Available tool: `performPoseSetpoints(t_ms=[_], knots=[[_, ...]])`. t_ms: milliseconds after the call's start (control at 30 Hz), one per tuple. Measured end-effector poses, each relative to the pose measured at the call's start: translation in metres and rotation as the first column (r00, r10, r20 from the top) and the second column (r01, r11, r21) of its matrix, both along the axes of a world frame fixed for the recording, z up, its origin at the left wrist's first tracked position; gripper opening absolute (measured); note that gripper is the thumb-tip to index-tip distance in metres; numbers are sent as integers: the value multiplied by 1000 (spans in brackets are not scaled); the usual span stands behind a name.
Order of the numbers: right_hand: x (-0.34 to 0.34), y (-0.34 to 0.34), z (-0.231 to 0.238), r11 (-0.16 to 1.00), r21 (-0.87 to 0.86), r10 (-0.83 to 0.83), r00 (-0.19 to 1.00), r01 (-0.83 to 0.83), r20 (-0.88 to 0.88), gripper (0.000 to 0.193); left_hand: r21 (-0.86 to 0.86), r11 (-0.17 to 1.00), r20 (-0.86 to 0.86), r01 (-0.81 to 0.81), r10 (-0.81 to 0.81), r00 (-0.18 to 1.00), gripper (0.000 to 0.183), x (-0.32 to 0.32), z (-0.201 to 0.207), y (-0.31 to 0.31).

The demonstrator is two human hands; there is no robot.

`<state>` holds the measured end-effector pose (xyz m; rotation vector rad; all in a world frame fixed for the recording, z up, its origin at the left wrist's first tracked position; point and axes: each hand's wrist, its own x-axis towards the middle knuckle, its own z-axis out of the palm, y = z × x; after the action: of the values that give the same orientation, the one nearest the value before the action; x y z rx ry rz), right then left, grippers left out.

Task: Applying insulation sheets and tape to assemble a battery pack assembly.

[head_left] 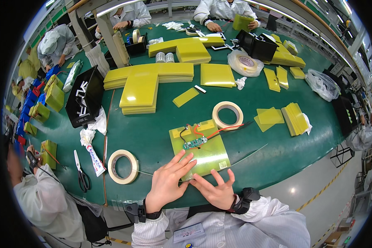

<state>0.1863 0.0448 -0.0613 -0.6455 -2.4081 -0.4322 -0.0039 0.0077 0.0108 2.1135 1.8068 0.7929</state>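
Left hand (169, 177) flat, right hand (217, 190) spread wide, at near edge of yellow panel (214, 153), likely steadying it on table (128, 130).

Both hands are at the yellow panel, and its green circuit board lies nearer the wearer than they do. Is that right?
Not quite: the head view shows the green circuit board lying beyond the left hand and right hand. Both being at the yellow panel stands.

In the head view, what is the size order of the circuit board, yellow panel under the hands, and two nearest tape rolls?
Yellow panel
Left tape roll, right tape roll: too alike to rank
Circuit board
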Motion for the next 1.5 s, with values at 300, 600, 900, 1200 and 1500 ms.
performPoseSetpoints(t_ms=[300,600,900,1200,1500], knots=[[1,-1,13,987,-147,58,995,-70,-80,39,-37,999,-15,-6,5,1000,67,0,1,-2],[-18,6,30,975,-221,-31,999,34,16,49,-33,999,63,-37,39,997,92,1,-2,0],[-16,11,40,953,-302,24,999,-33,-33,45,-16,999,42,-50,51,998,98,3,-4,1],[40,58,52,885,-462,-75,964,-54,-256,24,-99,993,-5,-70,70,998,101,4,1,0],[68,91,40,916,-373,-248,936,144,-248,15,-64,994,-18,-87,86,996,93,4,2,-2]])
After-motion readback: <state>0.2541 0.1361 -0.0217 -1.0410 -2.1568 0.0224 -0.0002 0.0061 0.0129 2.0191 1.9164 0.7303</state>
